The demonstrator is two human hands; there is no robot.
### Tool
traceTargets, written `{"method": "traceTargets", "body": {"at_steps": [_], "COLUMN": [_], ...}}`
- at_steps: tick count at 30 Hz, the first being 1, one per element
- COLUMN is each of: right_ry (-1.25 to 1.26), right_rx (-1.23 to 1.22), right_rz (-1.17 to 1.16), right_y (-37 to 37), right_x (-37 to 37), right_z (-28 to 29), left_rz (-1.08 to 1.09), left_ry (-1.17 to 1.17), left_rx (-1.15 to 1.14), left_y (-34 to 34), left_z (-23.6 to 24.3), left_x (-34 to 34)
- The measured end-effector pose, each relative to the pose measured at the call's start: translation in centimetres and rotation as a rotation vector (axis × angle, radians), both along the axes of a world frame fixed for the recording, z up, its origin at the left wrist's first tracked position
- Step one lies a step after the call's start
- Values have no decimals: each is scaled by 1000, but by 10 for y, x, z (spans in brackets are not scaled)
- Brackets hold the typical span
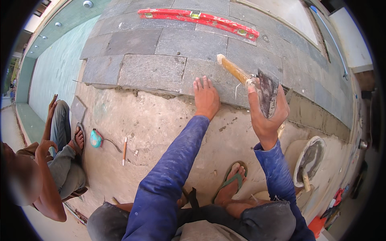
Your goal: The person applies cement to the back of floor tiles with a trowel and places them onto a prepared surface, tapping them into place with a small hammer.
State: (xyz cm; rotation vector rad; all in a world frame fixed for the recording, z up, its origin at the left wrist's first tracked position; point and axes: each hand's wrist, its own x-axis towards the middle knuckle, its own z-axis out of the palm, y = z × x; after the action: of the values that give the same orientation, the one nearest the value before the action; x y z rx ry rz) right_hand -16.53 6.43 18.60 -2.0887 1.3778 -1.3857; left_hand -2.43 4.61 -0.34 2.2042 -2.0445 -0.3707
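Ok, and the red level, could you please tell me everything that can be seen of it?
The level is a long, straight red bar, with pale smears along it. Three yellowish-green vials show: one near each end, one mid-length; their bubbles are too small to read. It lies on the grey tiles, slanting slightly, its right end nearer the person. It sits beyond the left hand and right hand; neither touches it.
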Motion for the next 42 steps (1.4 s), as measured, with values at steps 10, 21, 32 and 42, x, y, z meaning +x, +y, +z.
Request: {"method": "traceTargets", "body": {"at_steps": [10, 21, 32, 42], "right_ry": [33, 93, 148, 84], "right_rx": [-8, 21, 77, 41], "right_rz": [72, 74, 69, 125], "right_y": [-9, -6, -3, -11], "right_x": [14, 25, 28, 53], "right_z": [-13, -2, 0, -18], "left_rz": [-2, 7, 25, 90], "left_ry": [89, 102, 103, 276], "left_rx": [103, 145, 126, 2], "left_y": [27, 28, 25, 28], "left_z": [11, 15, 14, 3], "left_x": [-46, -47, -47, -47]}}
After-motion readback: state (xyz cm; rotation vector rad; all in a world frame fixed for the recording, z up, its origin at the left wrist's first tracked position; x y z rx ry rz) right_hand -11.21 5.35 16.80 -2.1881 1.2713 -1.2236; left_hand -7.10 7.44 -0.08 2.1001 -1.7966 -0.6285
